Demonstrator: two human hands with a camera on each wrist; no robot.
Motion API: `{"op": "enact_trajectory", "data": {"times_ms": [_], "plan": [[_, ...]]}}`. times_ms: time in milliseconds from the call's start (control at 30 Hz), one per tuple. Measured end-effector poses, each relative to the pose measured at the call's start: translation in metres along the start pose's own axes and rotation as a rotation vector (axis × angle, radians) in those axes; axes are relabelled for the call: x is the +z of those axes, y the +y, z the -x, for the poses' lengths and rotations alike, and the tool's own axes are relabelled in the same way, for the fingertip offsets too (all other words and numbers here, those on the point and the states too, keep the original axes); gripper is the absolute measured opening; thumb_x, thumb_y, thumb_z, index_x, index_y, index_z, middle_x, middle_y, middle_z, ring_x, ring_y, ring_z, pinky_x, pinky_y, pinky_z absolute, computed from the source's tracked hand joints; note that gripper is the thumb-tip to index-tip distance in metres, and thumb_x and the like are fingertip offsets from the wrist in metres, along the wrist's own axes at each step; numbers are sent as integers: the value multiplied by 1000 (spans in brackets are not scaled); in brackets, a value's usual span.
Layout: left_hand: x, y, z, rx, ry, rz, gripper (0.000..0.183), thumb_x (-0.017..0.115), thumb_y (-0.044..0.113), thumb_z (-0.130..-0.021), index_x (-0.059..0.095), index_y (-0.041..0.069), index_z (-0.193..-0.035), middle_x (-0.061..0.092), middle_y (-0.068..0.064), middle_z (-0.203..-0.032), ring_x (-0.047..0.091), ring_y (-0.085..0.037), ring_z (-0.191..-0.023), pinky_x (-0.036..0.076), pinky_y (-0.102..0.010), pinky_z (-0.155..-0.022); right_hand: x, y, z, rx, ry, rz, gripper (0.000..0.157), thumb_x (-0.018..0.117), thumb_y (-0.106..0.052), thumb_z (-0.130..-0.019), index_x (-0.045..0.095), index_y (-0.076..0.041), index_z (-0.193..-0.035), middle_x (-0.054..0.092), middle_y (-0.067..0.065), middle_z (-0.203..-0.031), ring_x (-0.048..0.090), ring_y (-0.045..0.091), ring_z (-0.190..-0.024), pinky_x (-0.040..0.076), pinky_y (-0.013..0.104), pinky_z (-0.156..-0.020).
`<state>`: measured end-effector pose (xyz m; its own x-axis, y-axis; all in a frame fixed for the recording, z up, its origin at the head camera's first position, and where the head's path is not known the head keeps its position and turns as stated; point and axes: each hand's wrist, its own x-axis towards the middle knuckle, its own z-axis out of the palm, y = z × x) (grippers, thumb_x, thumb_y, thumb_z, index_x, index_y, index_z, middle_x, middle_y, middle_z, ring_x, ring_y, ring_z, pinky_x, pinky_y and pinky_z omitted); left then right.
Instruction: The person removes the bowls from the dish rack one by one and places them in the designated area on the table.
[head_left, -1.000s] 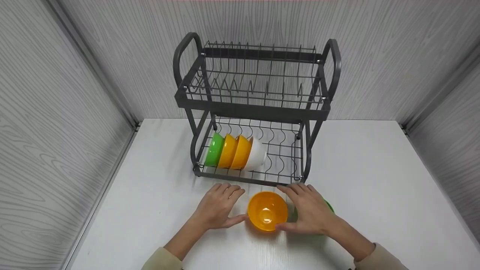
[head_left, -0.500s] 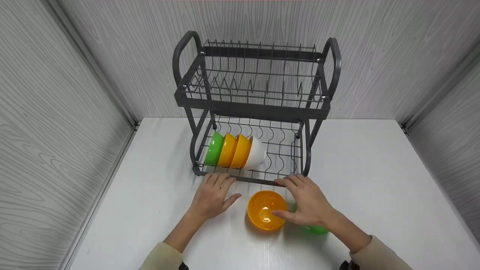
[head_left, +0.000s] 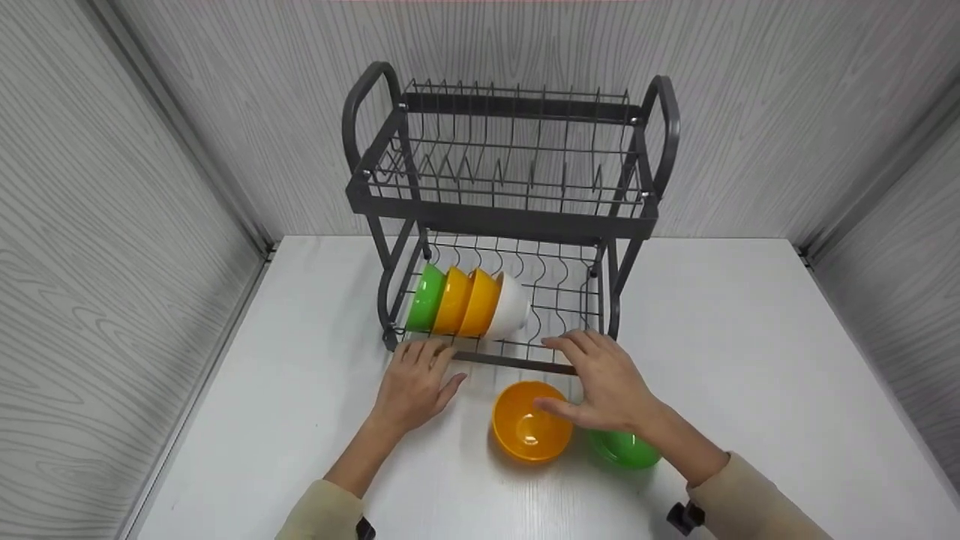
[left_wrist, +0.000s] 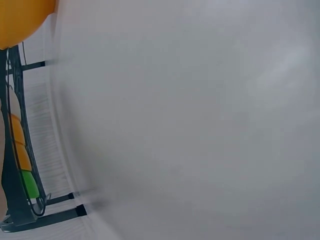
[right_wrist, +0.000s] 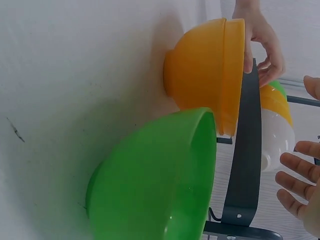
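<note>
My left hand (head_left: 412, 386) is at the front left of a dark two-tier dish rack (head_left: 502, 217). Its fingertips overlap the lower front rail (head_left: 517, 362), and its thumb points away to the side. Over the far edge of an orange bowl (head_left: 529, 439) hovers my right hand (head_left: 611, 386), fingers spread toward the same rail and thumb above the bowl. Beside that bowl, a green bowl (head_left: 626, 448) sits partly under my right wrist. The right wrist view shows both upright bowls, orange (right_wrist: 205, 70) and green (right_wrist: 150, 180), and the right fingers (right_wrist: 297, 182) apart and holding nothing.
On the lower tier, a green bowl (head_left: 426, 298), two orange bowls (head_left: 453, 301) and a white bowl (head_left: 510, 306) stand on edge at the left. Wire slots (head_left: 559, 300) continue to their right. Pale panels (head_left: 150, 187) enclose the white table (head_left: 735, 360).
Both hands have left the sides of the orange bowl and moved forward to the rack's lower front rail. The left hand has also shifted left. The loose bowls stay in place.
</note>
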<state>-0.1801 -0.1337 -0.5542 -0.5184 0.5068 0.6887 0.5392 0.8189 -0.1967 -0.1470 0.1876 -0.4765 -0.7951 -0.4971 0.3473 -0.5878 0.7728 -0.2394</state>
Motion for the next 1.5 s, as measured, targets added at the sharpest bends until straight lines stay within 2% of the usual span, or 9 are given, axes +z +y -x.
{"op": "enact_trajectory", "data": {"times_ms": [167,567,867,1133,1333,1500], "plan": [[2,-3,2,-29,-3,-19,44,86,42,-85,69,13,-114,67,-4,-111,61,-24,-101,53,-39,-88,-2,1,-8,-12,-2,22,79,69,-68,-86,59,-15,-144,67,8,-129,64,34,-123,53,57,-109],[4,-11,1,-38,-3,-56,29,88,24,-85,73,11,-106,70,-7,-103,65,-26,-96,55,-39,-85,-3,1,-32,6,-35,81,85,70,-69,-86,54,-14,-148,65,10,-135,62,35,-126,52,54,-111],[6,-12,-1,-27,39,-56,25,87,24,-85,71,11,-100,68,-7,-100,64,-26,-92,55,-39,-80,-3,3,-51,-6,-70,124,89,67,-73,-87,51,-13,-150,64,12,-137,62,36,-127,53,55,-110],[8,-12,0,-26,62,-52,32,92,27,-81,69,11,-96,66,-7,-98,61,-27,-92,53,-39,-79,-3,7,-63,18,-103,117,89,67,-73,-87,50,-14,-152,62,14,-142,60,40,-132,51,59,-113],[8,-11,0,-31,58,-62,30,90,27,-82,69,11,-97,66,-7,-97,62,-26,-91,53,-38,-78,-2,11,-70,-8,-75,132,89,67,-73,-87,51,-14,-150,65,13,-134,62,36,-121,56,54,-103],[8,-10,-2,-47,53,-55,27,88,27,-85,70,12,-98,67,-5,-97,63,-25,-90,52,-37,-77,0,14,-75,-23,-60,154,88,68,-74,-86,54,-13,-148,65,12,-129,63,35,-115,57,51,-100]]}}
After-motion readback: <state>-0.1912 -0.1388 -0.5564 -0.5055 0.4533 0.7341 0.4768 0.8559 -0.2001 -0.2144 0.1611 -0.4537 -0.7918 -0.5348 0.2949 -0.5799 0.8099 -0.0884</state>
